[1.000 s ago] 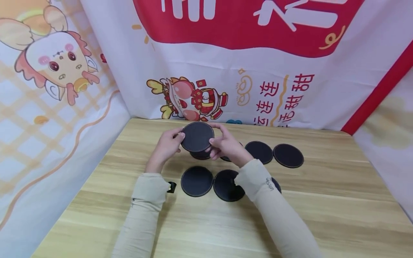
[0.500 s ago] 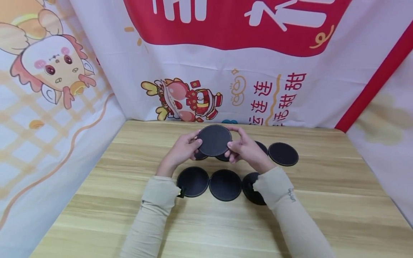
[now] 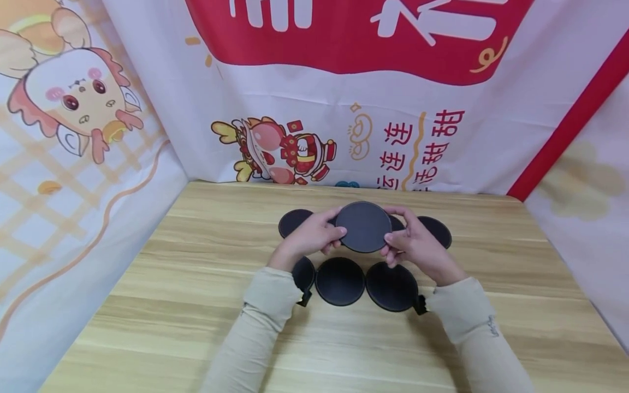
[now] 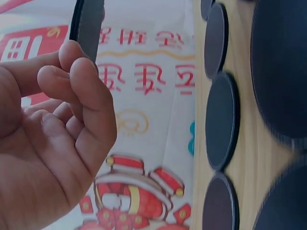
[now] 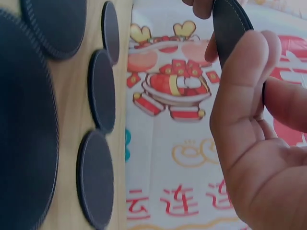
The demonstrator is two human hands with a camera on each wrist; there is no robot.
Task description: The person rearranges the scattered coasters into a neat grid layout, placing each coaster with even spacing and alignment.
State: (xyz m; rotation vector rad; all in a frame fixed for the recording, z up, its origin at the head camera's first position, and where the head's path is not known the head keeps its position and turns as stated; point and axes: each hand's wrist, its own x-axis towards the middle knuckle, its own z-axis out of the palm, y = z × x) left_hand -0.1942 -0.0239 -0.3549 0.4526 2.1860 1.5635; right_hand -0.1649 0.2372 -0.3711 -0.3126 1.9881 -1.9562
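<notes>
A round black coaster (image 3: pixel 365 227) with a stitched rim is held up above the table between both hands, its flat face toward the head camera. My left hand (image 3: pixel 314 238) pinches its left edge, thumb in front. On the opposite edge, my right hand (image 3: pixel 419 245) grips it between thumb and fingers. Seen from the left wrist, the coaster (image 4: pixel 88 28) stands nearly edge-on above the curled fingers of the left hand (image 4: pixel 62 120). The right wrist view has the coaster (image 5: pixel 229 28) at the top, beside the right hand (image 5: pixel 259 129).
Behind the hands, more black coasters lie in a row, among them a left one (image 3: pixel 294 222) and a right one (image 3: pixel 437 231); the held coaster partly covers this row. Three coasters form a nearer row, with a middle one (image 3: pixel 340 281). A printed cloth (image 3: pixel 295 93) hangs behind the wooden table (image 3: pixel 162 305).
Both hands have carried the coaster rightward and slightly lower in the head view, keeping hold of it. The left end of the back row has come into sight; the lying coasters stay put.
</notes>
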